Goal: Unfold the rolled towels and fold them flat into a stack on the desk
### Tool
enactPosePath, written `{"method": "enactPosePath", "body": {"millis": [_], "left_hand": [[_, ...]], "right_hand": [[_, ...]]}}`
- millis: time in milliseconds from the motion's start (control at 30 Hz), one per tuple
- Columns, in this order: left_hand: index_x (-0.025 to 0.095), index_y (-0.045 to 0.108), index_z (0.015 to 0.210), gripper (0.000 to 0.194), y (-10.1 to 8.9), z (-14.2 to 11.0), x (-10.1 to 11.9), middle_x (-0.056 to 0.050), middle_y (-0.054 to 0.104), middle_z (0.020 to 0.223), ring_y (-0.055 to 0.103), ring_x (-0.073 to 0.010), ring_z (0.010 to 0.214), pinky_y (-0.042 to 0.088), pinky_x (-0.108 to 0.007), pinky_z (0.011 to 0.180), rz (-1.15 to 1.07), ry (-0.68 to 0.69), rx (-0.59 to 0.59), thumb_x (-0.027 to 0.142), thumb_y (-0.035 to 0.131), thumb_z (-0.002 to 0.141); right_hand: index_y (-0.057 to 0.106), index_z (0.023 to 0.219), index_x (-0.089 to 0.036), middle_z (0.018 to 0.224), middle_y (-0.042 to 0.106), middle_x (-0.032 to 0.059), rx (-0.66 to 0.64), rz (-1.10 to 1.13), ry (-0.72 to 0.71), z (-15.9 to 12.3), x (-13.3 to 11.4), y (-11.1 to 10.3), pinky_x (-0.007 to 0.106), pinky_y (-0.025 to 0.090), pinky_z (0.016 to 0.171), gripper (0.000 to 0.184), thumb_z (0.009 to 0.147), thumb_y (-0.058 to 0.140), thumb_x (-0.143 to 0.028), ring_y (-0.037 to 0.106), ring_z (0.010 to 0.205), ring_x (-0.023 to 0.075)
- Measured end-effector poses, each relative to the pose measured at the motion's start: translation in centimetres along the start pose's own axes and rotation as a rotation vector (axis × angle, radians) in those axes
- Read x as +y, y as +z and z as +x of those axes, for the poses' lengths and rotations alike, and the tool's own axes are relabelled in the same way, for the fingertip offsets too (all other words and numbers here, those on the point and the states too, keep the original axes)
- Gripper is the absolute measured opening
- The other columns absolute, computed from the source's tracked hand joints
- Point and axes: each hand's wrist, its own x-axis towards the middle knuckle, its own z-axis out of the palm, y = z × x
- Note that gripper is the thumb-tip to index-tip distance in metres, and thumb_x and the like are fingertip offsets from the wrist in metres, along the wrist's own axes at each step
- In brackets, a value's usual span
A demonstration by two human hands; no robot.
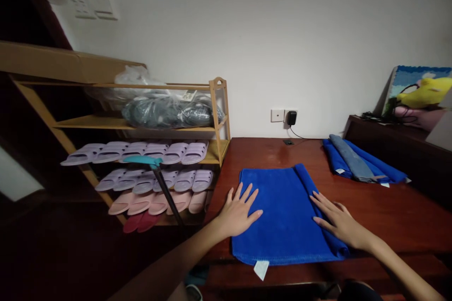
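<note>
A blue towel [282, 211] lies flat on the reddish-brown wooden table [268, 150], its right side rolled into a narrow tube. A white tag hangs from its front edge. My left hand [238, 211] presses flat on the towel's left edge with fingers spread. On the rolled right edge rests my right hand [339, 221], its fingers stretched out and touching the roll. Neither hand grasps anything. Farther back on the right, several rolled towels [360, 162] lie together, blue ones with a grey-blue one on top.
A wooden shoe rack [221, 113] with several lilac slippers [176, 153] and pink slippers [155, 202] stands left of the table. A teal-topped handle [143, 161] leans before it. A black charger [291, 117] is plugged into the wall. At right sits a yellow plush toy [425, 93].
</note>
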Motion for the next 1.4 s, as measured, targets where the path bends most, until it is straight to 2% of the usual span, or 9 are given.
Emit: {"method": "enactPosePath", "body": {"millis": [167, 267, 367, 633, 800, 867, 933, 1000, 1400], "left_hand": [[0.027, 0.025, 0.146, 0.07, 0.1, 0.1, 0.0, -0.007, 0.017, 0.153, 0.004, -0.0364, 0.14, 0.009, -0.062, 0.107, 0.004, -0.002, 0.014, 0.067, 0.025, 0.089], [0.027, 0.023, 0.147, 0.07, 0.0, 0.2, 0.1, -0.007, 0.014, 0.154, 0.002, -0.0359, 0.14, 0.008, -0.062, 0.107, 0.009, -0.01, -0.004, 0.067, 0.025, 0.089], [0.028, 0.022, 0.147, 0.07, -0.2, 0.3, 0.1, -0.006, 0.012, 0.154, 0.002, -0.0351, 0.14, 0.008, -0.062, 0.107, 0.026, -0.016, -0.016, 0.066, 0.025, 0.089], [0.033, 0.019, 0.147, 0.065, -0.8, -0.4, -1.5, -0.003, 0.011, 0.154, 0.004, -0.0328, 0.141, 0.011, -0.06, 0.108, 0.053, -0.01, -0.051, 0.065, 0.024, 0.09], [0.032, 0.019, 0.147, 0.065, -0.7, 0.0, -1.7, -0.004, 0.012, 0.155, 0.003, -0.0324, 0.141, 0.011, -0.06, 0.108, 0.073, 0.001, -0.04, 0.064, 0.023, 0.091], [0.032, 0.019, 0.147, 0.065, -0.8, 0.2, -1.7, -0.003, 0.012, 0.155, 0.004, -0.032, 0.141, 0.011, -0.06, 0.108, 0.084, 0.004, -0.046, 0.065, 0.023, 0.091], [0.033, 0.018, 0.147, 0.064, -1.0, 0.1, -1.9, -0.003, 0.012, 0.155, 0.004, -0.0314, 0.141, 0.011, -0.059, 0.109, 0.098, 0.013, -0.048, 0.065, 0.023, 0.091], [0.033, 0.018, 0.147, 0.064, -1.2, -0.1, -2.2, -0.002, 0.013, 0.155, 0.005, -0.0308, 0.141, 0.012, -0.059, 0.109, 0.111, 0.018, -0.053, 0.065, 0.023, 0.091], [0.037, 0.015, 0.146, 0.059, -1.3, -1.4, -3.6, 0.0, 0.014, 0.154, 0.008, -0.03, 0.141, 0.014, -0.058, 0.108, 0.129, 0.032, -0.034, 0.06, 0.024, 0.093]], "right_hand": [[0.021, 0.145, -0.036, 0.151, 0.021, 0.0023, -0.086, 0.096, 0.094, -0.7, 5.0, -2.3, 0.056, 0.02, 0.108, 0.068, 0.085, 0.037, -0.063, 0.018, 0.138, 0.0281], [0.023, 0.146, -0.033, 0.15, 0.024, 0.0049, 0.098, 0.036, 0.177, 1.4, 7.3, -3.2, 0.051, 0.025, 0.107, 0.067, 0.087, 0.032, -0.062, 0.025, 0.137, 0.0275], [0.023, 0.146, -0.032, 0.154, 0.014, 0.0032, 0.252, -0.172, 0.327, 4.8, 9.0, -2.9, 0.057, 0.02, 0.106, 0.065, 0.088, 0.025, -0.063, 0.013, 0.14, 0.0263], [0.032, 0.144, -0.02, 0.152, 0.019, 0.0095, 0.227, -0.167, 0.574, 8.3, 13.0, -3.2, 0.061, 0.018, 0.105, 0.068, 0.087, 0.028, -0.058, 0.015, 0.139, 0.0325], [0.021, 0.147, -0.012, 0.153, 0.01, 0.017, 0.302, -0.153, 0.548, 9.5, 7.1, -3.0, 0.062, 0.012, 0.106, 0.078, 0.087, 0.024, -0.063, 0.005, 0.139, 0.0371], [0.016, 0.148, -0.026, 0.154, 0.012, 0.0035, 0.282, -0.126, 0.343, 9.0, 2.7, -1.7, 0.048, 0.016, 0.111, 0.072, 0.088, 0.021, -0.065, 0.008, 0.141, 0.024], [0.014, 0.148, -0.031, 0.154, 0.012, 0.0022, 0.226, -0.044, 0.007, 7.9, -1.2, -0.1, 0.049, 0.015, 0.112, 0.069, 0.088, 0.021, -0.065, 0.011, 0.141, 0.0234], [0.016, 0.148, -0.032, 0.153, 0.013, 0.0019, 0.173, -0.024, -0.079, 6.4, -3.4, 1.2, 0.049, 0.015, 0.112, 0.07, 0.087, 0.021, -0.067, 0.009, 0.141, 0.024], [0.024, 0.146, -0.029, 0.152, 0.018, 0.0021, 0.061, -0.005, 0.002, 2.2, 0.8, -0.1, 0.051, 0.013, 0.111, 0.069, 0.088, 0.02, -0.067, 0.014, 0.14, 0.0223]]}}
